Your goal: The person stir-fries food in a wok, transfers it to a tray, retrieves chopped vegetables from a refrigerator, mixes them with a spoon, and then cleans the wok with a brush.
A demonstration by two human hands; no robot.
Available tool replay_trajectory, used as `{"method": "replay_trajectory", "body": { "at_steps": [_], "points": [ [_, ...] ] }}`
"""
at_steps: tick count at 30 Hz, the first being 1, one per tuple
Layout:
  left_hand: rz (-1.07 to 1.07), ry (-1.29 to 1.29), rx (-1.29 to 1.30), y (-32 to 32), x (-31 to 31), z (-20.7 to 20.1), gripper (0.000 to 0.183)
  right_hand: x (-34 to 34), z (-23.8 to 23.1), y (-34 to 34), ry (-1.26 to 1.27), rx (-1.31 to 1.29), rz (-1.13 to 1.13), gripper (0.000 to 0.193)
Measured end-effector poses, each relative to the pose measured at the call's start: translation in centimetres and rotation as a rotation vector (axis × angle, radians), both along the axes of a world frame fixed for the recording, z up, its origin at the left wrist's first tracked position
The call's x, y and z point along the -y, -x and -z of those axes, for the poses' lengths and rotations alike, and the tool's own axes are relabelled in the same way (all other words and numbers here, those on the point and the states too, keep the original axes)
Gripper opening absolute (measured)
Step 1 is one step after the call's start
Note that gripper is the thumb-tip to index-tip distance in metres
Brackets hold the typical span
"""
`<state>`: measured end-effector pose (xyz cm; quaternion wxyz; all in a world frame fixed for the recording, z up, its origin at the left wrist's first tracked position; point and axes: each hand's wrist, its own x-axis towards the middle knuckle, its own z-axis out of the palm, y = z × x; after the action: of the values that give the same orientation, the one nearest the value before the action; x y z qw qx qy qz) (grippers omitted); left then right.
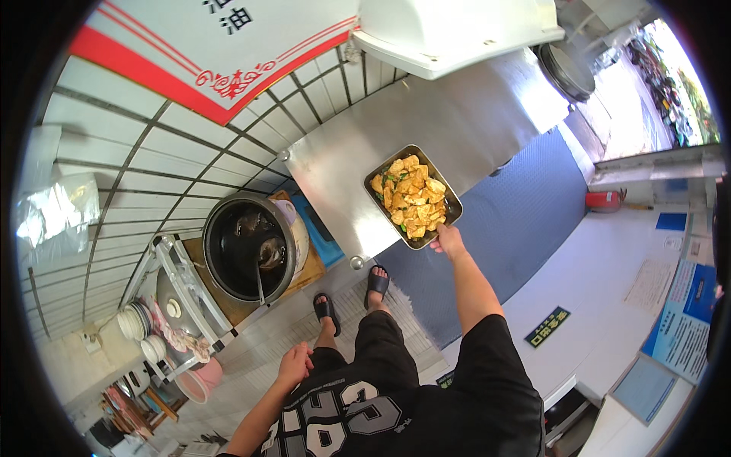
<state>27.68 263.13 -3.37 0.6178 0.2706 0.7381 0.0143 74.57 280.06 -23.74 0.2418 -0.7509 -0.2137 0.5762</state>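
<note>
My right hand (450, 241) grips the near right corner of a rectangular metal tray (445, 231). Golden-brown fried pieces, perhaps tofu or egg, with bits of green fill the tray as food (413, 194). The tray lies over the front edge of a stainless steel table (335, 179); whether it rests there or is held just above, I cannot tell. My left hand (293, 364) hangs low at my left side, fingers loosely bent and slightly apart, with nothing in it.
On the left, a large dark pot (228, 266) holds dark liquid and a ladle (260, 282). Beside it stands a metal rack (179, 305) with stacked bowls (137, 321). A pink bucket (199, 381) sits below. A fire extinguisher (603, 199) is at the right, past the blue mat (487, 236).
</note>
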Motion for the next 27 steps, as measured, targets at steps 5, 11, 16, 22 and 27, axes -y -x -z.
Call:
{"method": "replay_trajectory", "body": {
  "at_steps": [5,11,16,22,27],
  "points": [
    [0.067,-0.054,-0.095,1.0,1.2,-0.4,0.047,-0.2,-2.2,0.8,0.001,-0.074,0.069,0.043],
    [0.121,-0.334,-0.249,4.7,7.7,-0.5,0.05,7.0,-5.9,6.2,0.188,0.008,-0.099,0.049],
    [0.104,-0.254,-0.309,11.8,15.5,-0.1,0.052,17.1,-5.7,14.4,0.558,0.077,-0.771,0.062],
    [0.074,-0.107,-0.294,21.5,31.8,0.4,0.053,22.5,-1.3,29.8,0.209,0.392,-1.73,0.05],
    [-0.329,-0.084,-0.418,25.8,45.4,1.4,0.057,20.7,-6.5,46.6,-0.618,0.372,-2.518,0.034]
  ]
}}
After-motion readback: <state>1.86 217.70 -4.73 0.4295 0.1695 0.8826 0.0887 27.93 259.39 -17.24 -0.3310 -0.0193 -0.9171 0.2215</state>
